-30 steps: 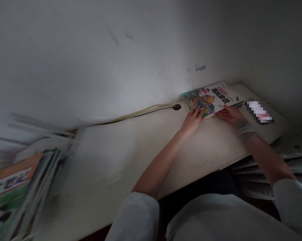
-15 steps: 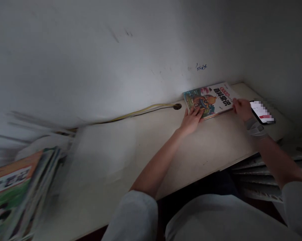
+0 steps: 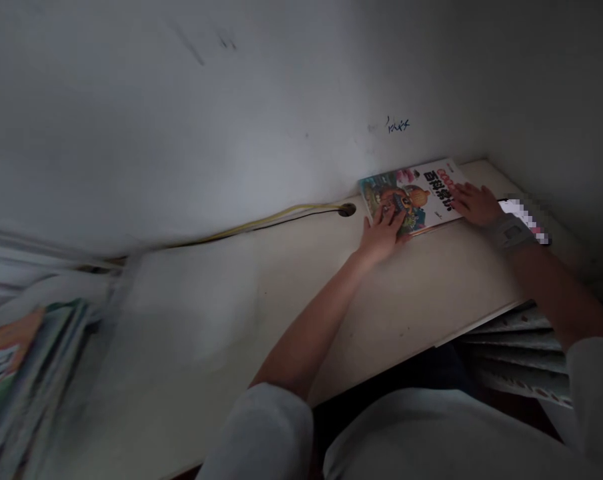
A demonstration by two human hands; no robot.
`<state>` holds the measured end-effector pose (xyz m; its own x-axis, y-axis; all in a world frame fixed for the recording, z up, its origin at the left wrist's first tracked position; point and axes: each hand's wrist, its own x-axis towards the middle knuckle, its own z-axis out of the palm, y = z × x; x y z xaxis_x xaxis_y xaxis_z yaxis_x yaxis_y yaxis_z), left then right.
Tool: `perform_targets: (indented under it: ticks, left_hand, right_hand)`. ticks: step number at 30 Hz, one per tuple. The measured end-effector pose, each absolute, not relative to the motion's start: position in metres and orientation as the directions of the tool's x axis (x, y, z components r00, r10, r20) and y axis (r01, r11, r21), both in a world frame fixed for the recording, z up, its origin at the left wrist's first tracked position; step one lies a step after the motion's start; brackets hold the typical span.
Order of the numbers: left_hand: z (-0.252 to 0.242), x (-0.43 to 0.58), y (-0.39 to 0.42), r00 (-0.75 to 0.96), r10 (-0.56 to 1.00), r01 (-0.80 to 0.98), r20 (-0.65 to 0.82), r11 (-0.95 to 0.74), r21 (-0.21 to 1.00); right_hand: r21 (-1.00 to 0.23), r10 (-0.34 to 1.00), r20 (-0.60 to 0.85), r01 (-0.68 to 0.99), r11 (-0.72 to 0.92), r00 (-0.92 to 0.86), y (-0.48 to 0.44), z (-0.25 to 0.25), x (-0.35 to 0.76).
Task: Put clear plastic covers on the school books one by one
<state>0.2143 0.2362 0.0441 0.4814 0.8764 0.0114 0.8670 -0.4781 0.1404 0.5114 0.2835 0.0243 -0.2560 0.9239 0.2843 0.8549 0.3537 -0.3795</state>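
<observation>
A picture-covered book [image 3: 434, 190] lies flat against the wall at the back right of the desk, its cover up. Another page edge or book shows just beneath its front edge. My left hand [image 3: 381, 235] rests on the lower left part of the cover with its fingers spread. On the right side of the same cover lies my right hand [image 3: 476, 203], fingers stretched out over the edge. A grey band with a watch-like face [image 3: 512, 230] sits on my right wrist. Just beyond that wrist is a phone [image 3: 521, 217] with a lit screen, partly covered by the wrist.
The pale desk [image 3: 301, 300] runs along the wall. A yellow cable [image 3: 261, 220] and a dark one enter a round hole [image 3: 347, 210]. Several books [image 3: 36, 373] stand at the far left. Below the desk's right edge hangs pleated patterned cloth [image 3: 516, 360].
My right hand has opened from a curled grip at the book's right edge and now lies flat on the cover. My left hand stays on the book. The view has shifted slightly right.
</observation>
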Motion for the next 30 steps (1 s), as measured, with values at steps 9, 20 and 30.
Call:
perform_targets:
  ticks: [9,20,30]
  left_hand:
    - [0.03,0.221,0.238,0.449,0.89,0.873,0.074,-0.455,0.176]
    - [0.044,0.228,0.233,0.455,0.889,0.871,0.048,-0.455,0.186]
    - [0.075,0.149,0.175,0.46,0.887,0.859,0.049,-0.458,0.229]
  right_hand:
    - [-0.274,0.889,0.382,0.888,0.37,-0.252,0.294,0.006,0.528]
    - [-0.106,0.948,0.193,0.955,0.278,-0.255,0.296,0.034,0.528]
    - [-0.061,0.766,0.499,0.865,0.498,-0.406,0.251,0.076,0.454]
